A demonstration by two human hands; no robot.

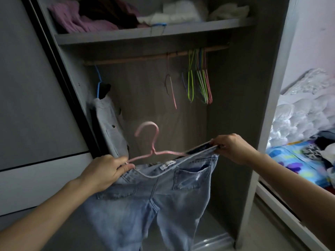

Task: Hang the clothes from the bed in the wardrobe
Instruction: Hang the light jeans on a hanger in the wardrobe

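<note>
Light blue jeans [145, 201] hang in front of the open wardrobe, held up by the waistband. A pink hanger [154, 142] sits inside the waistband with its hook pointing up. My left hand [107, 171] grips the left end of the waistband together with the hanger's left arm. My right hand [230, 147] pinches the right end of the waistband over the hanger's other arm. Above runs the wooden rail [155, 56]. The bed [297, 160] with its colourful sheet and more clothes lies at the right edge.
On the rail hang several empty coloured hangers [199, 84], a lone pink one [170, 87], and a grey garment [110, 127] on a blue hanger at far left. Folded clothes fill the upper shelf [145, 33]. A sliding door [36, 105] stands on the left.
</note>
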